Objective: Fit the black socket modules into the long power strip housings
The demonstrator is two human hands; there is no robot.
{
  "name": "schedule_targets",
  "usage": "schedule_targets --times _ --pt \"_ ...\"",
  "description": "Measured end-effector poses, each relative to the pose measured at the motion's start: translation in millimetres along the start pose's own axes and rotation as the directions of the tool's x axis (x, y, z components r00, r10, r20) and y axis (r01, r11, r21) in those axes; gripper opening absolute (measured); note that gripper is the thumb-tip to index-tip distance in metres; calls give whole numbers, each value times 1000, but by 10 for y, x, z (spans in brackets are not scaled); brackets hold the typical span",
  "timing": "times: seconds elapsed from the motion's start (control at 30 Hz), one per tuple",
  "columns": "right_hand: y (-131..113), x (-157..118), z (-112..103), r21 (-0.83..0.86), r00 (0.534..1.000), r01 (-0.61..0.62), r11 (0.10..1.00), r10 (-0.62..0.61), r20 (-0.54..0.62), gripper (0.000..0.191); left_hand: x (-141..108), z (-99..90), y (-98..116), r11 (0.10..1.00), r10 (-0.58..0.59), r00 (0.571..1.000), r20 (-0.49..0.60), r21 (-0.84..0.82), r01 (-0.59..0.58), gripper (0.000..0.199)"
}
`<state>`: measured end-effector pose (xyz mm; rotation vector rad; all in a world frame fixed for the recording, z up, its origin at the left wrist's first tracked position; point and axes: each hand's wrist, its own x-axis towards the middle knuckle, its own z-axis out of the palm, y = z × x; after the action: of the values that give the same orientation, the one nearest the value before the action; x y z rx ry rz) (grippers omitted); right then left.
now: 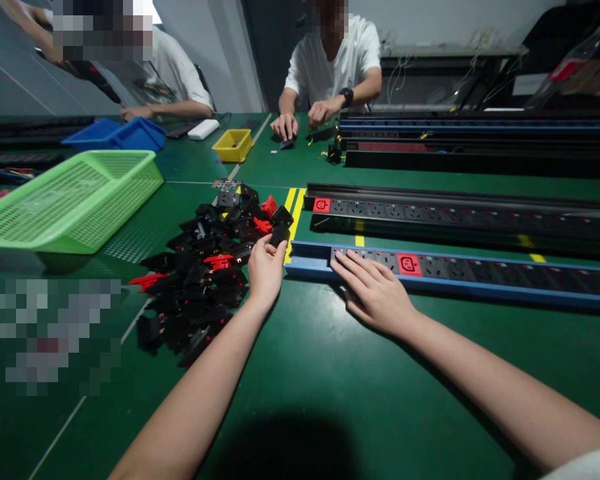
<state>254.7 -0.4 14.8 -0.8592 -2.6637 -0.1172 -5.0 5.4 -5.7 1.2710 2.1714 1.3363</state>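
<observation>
My left hand [267, 268] grips a black socket module [281, 235] between thumb and fingers, at the right edge of a heap of loose modules [203, 267]. Most of the heap is black, with a few red pieces mixed in. My right hand [377, 293] lies with fingers stretched over the black sockets near the left end of a blue power strip rail [485, 289]. One red socket [409, 265] sits in that row, just beyond my right fingers. The rail's left end shows an unfilled stretch of channel, close to my left hand.
Behind the blue rail lies a black rail [430, 227] with sockets. More rails [480, 159] lie farther back. A green basket [115, 220], blue bins [115, 135] and a yellow bin [233, 145] stand left. Two people sit across the table; one handles a small dark part [287, 143].
</observation>
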Motion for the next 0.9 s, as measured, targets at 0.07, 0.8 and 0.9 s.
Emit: schedule_targets --times 0.07,0.8,0.9 --pt "-2 1 3 0 1000 2 1000 -2 -2 70 3 -3 1 1000 5 1000 6 18 -6 43" --pt "-6 0 -9 19 1000 8 1000 -7 -23 71 5 2 -108 996 83 996 39 19 -84 35" --pt "-5 1 -5 13 1000 4 1000 -4 -17 69 6 -2 -105 997 78 996 43 -17 -77 34"
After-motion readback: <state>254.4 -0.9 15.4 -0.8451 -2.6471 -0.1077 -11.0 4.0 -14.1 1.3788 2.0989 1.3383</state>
